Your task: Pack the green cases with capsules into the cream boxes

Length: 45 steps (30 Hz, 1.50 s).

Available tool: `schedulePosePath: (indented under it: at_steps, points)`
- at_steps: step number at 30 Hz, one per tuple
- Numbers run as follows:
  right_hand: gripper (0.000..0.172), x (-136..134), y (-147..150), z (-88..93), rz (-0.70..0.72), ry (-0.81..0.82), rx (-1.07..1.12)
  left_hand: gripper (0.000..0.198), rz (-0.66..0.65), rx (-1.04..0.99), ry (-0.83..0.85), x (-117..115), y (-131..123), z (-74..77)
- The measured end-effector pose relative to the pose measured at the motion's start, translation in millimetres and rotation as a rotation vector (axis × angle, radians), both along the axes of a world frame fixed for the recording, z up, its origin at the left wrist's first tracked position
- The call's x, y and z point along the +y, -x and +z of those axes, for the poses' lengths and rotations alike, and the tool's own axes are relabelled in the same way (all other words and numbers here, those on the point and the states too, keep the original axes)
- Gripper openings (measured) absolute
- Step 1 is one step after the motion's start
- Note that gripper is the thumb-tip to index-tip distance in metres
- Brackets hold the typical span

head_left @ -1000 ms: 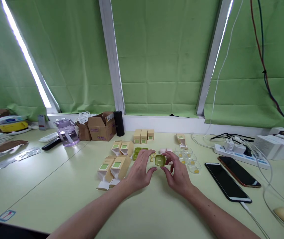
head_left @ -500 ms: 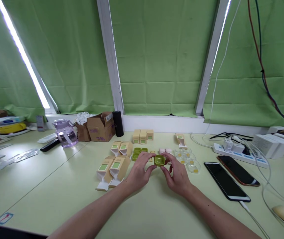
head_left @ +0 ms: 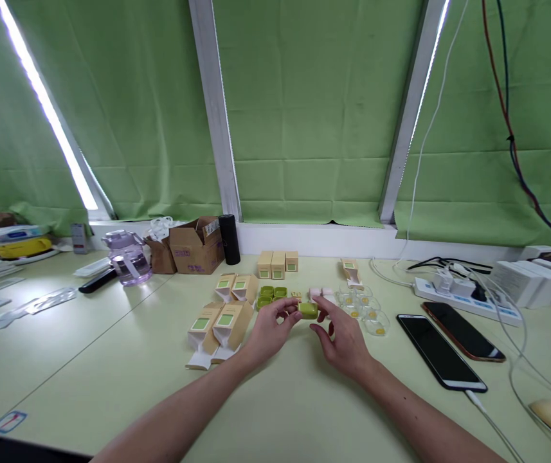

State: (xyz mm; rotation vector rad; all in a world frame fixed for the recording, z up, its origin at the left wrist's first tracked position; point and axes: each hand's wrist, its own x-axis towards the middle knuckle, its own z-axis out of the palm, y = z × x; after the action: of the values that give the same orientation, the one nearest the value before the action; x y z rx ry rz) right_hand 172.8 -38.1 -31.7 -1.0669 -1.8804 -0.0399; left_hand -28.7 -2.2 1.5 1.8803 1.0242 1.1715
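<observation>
Between my hands, above the table, is a small olive-green square dish [head_left: 308,311], tipped so that its outer side faces me. My left hand [head_left: 275,325] pinches its left end with thumb and fingers. At the dish's right end, the fingertips of my right hand [head_left: 343,334] are close to or touching it, while the thumb stands apart below. Just behind my left hand sit several similar green dishes [head_left: 266,291]. Small yellowish pieces [head_left: 296,295] and pale pink blocks [head_left: 321,292] lie behind the dish. Several clear plastic cups with yellow centres [head_left: 370,314] are right of my right hand.
Opened kraft boxes with green labels [head_left: 233,323] lie at left; closed ones [head_left: 278,264] stand behind. Another opened box [head_left: 351,272] lies farther right. Two phones [head_left: 442,350] and a power strip [head_left: 468,301] with cables occupy the right side. A purple water jug [head_left: 129,258] stands left.
The green dish has tilted, so its outer side now shows instead of its hollow inside. My right thumb has come away from it, while my left hand keeps its pinch.
</observation>
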Motion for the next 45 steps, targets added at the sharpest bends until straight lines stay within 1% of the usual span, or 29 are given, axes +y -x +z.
schedulePosePath:
  at_steps: [3, 6, 10, 13, 18, 21, 24, 27, 32, 35, 38, 43, 45]
  points:
    - [0.046, 1, 0, 1.1, 0.014, 0.018, 0.007, 0.03, 0.01, 0.002, 0.062, 0, 0, 1.6]
    - [0.043, 1, 1, 2.4, 0.03, 0.036, 0.007, 0.03, 0.021, 0.007, 0.073, 0, -1, 3.2]
    - [0.041, 0, 1, 3.4, 0.047, 0.016, 0.013, 0.03, 0.026, 0.02, 0.057, 0, -2, 3.9]
    - [0.039, -1, 1, 4.2, 0.051, 0.023, 0.01, 0.035, 0.022, 0.036, 0.042, 0, -1, 4.9]
    - [0.044, -3, 2, 4.8, 0.071, 0.059, 0.064, 0.045, -0.013, 0.036, -0.048, -1, 3, 7.2]
    - [0.044, -3, 3, 4.7, 0.069, 0.105, 0.118, 0.035, -0.064, 0.019, -0.078, -2, 4, 7.4]
    - [0.043, -4, 3, 4.7, 0.07, 0.165, 0.152, 0.024, -0.114, -0.006, -0.059, -3, 3, 6.3]
    - [0.043, -4, 2, 4.4, 0.087, 0.216, 0.174, 0.021, -0.127, 0.0, -0.049, -2, 2, 4.6]
    - [0.041, -3, 2, 5.0, 0.131, 0.272, 0.219, 0.019, -0.127, 0.069, -0.096, -2, 4, 4.7]
    - [0.04, -4, 3, 6.3, 0.195, 0.306, 0.27, 0.018, -0.135, 0.115, -0.142, -4, 4, 7.3]
    - [0.039, -5, 4, 7.4, 0.272, 0.34, 0.33, 0.017, -0.134, 0.185, -0.226, -6, 5, 8.4]
    - [0.036, -7, 6, 9.1, 0.357, 0.395, 0.395, 0.007, -0.113, 0.241, -0.432, -6, 8, 3.0]
    - [0.037, -8, 7, 10.1, 0.368, 0.414, 0.412, 0.011, -0.081, 0.238, -0.517, -5, 10, 1.2]
